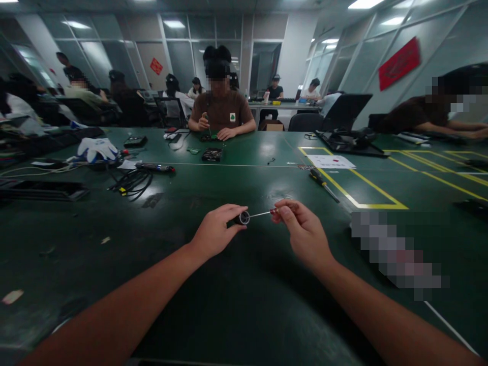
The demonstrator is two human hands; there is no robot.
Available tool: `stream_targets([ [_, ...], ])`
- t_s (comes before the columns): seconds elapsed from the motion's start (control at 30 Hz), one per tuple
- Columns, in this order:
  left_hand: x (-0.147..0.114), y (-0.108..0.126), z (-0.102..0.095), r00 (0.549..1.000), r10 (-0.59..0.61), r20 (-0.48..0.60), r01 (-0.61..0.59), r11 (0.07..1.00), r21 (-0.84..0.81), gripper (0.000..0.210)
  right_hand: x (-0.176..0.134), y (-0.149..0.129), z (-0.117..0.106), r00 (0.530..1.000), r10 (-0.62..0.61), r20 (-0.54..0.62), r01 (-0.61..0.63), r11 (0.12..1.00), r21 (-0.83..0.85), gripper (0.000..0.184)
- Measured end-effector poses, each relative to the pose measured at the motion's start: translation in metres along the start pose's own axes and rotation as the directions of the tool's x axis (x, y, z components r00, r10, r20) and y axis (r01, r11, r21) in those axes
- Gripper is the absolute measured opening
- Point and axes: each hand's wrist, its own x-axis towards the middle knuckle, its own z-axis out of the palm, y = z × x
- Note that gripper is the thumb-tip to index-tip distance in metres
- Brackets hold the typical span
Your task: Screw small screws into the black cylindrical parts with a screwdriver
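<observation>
Dark green worktop (pixel 213 315), glossy in the room's light, spreads out before the person. Near the middle, the left hand (pixel 219 231) has its grip parted only by the width of a small dark cylinder (pixel 243 218), pinched between thumb and fingers; its round open end faces right, seemingly to meet the tool. The right hand (pixel 307 231) has its grip closed on a thin-shafted tool (pixel 273 211) with a reddish handle, its shaft aimed left at that end; contact is too small to confirm. One hand probably steadies while the other guides. Farther right, a black-and-yellow screwdriver (pixel 317 178) lies beside yellow tape (pixel 375 186), likely within reach. Farther left sit coiled black cable (pixel 131 182) and white gloves (pixel 97 149), perhaps sidelined to avoid crowding. At the far edge, a co-worker (pixel 223 109) sits facing this way.
</observation>
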Motion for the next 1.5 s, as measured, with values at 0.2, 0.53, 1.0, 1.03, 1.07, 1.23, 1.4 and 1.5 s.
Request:
stream_targets([
  [0.2,0.000,0.001,-0.001,1.000,0.009,0.002,-0.009,1.000,0.007,0.046,0.001,-0.005,-0.001,0.999,-0.003,0.032,0.005,0.998,-0.056,0.026],
  [0.53,0.001,-0.007,0.003,0.999,0.044,0.020,-0.044,0.999,-0.013,0.041,-0.006,-0.011,0.003,0.998,-0.045,0.053,0.050,0.995,-0.083,0.034],
  [1.0,0.001,-0.004,0.003,0.999,0.032,0.025,-0.033,0.999,0.040,0.045,-0.005,-0.007,0.004,1.000,-0.003,-0.031,0.002,0.999,-0.040,0.025],
  [1.03,0.001,-0.004,0.003,0.998,0.047,0.034,-0.049,0.997,0.053,0.044,-0.004,-0.007,0.004,1.000,-0.001,-0.021,0.001,0.999,-0.034,0.025],
  [1.07,0.001,-0.004,0.003,0.997,0.065,0.043,-0.068,0.995,0.066,0.043,-0.004,-0.006,0.005,1.000,0.003,-0.013,-0.003,1.000,-0.025,0.025],
  [1.23,0.001,-0.003,0.000,0.991,0.118,0.063,-0.123,0.988,0.095,0.041,0.002,0.001,0.005,0.991,0.125,-0.043,-0.115,0.978,0.173,0.028],
  [1.4,0.002,-0.005,0.001,0.997,0.072,-0.002,-0.072,0.995,0.069,0.042,0.007,0.003,0.004,0.969,0.217,-0.118,-0.156,0.908,0.389,0.029],
  [1.5,0.001,-0.007,0.003,0.999,0.038,-0.016,-0.038,0.998,0.041,0.042,0.005,0.004,0.003,0.981,0.133,-0.141,-0.086,0.951,0.297,0.027],
])
